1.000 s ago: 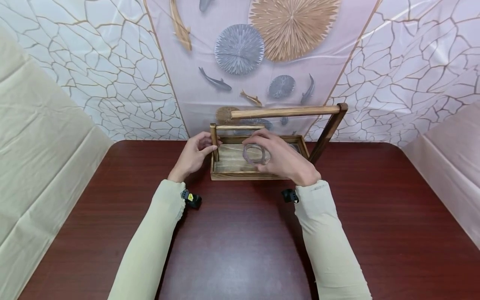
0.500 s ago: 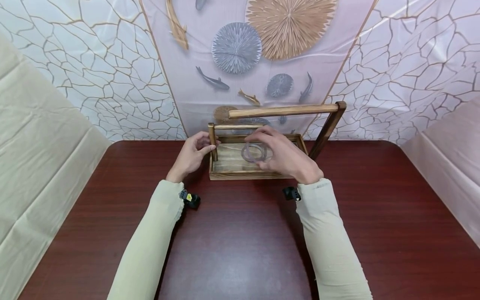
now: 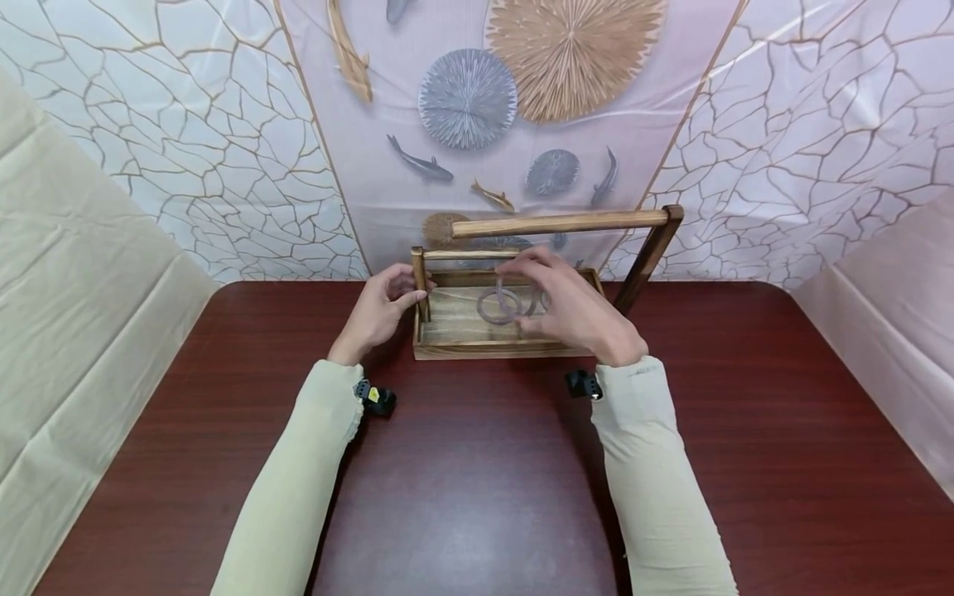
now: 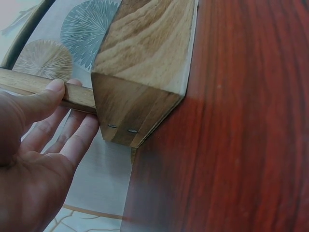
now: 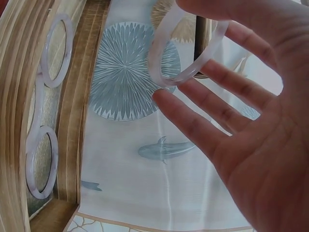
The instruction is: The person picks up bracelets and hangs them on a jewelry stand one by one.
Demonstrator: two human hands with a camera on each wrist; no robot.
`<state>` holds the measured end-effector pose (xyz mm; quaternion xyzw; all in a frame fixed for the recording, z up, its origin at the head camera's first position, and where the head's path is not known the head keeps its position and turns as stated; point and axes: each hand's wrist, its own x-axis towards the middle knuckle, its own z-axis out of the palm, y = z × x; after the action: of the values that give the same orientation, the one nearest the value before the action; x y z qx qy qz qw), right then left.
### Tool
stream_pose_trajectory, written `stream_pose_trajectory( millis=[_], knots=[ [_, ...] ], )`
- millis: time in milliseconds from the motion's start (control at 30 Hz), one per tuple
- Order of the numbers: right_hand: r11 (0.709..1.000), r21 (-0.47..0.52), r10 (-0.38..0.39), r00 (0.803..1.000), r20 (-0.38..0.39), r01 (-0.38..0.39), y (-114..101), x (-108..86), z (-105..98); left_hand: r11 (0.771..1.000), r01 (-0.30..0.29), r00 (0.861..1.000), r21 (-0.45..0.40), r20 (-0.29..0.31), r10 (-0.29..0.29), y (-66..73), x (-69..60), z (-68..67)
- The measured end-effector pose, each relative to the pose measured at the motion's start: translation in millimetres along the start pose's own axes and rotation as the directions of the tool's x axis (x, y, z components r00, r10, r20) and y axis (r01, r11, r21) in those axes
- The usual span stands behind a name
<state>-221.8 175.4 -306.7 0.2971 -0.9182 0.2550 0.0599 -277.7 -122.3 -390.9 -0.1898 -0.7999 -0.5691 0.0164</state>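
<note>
A wooden tray (image 3: 477,351) with upright posts and bars stands at the back of the table. My left hand (image 3: 380,310) pinches its short left post (image 3: 421,285) between thumb and fingers; the left wrist view shows the thumb on this post (image 4: 79,99). Above the tray, my right hand (image 3: 574,306) holds a pale lilac translucent bangle (image 5: 157,53) at its fingertips, partly hidden by the thumb. Similar bangles lie in the tray, among them an upper bangle (image 5: 44,53) and a lower bangle (image 5: 30,164) in the right wrist view.
A tall right post (image 3: 648,261) carries a long upper bar (image 3: 559,223) over the tray. Below it runs a shorter bar (image 3: 469,255) from the left post. Behind the dark red table (image 3: 462,463) hangs a patterned cloth (image 3: 477,182).
My right hand has shifted slightly right over the tray with the bangle, so a bangle lying in the tray shows more plainly. The left hand stays at the post.
</note>
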Motion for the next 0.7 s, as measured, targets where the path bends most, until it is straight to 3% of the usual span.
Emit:
stream_pose_trajectory(
  millis=[700],
  knots=[
    [1.000,-0.025,-0.012,0.997,-0.074,0.010,3.6,-1.1,-3.5,1.000,0.016,1.000,-0.006,-0.013,-0.016,-0.8,-2.1,-0.3]
  ],
)
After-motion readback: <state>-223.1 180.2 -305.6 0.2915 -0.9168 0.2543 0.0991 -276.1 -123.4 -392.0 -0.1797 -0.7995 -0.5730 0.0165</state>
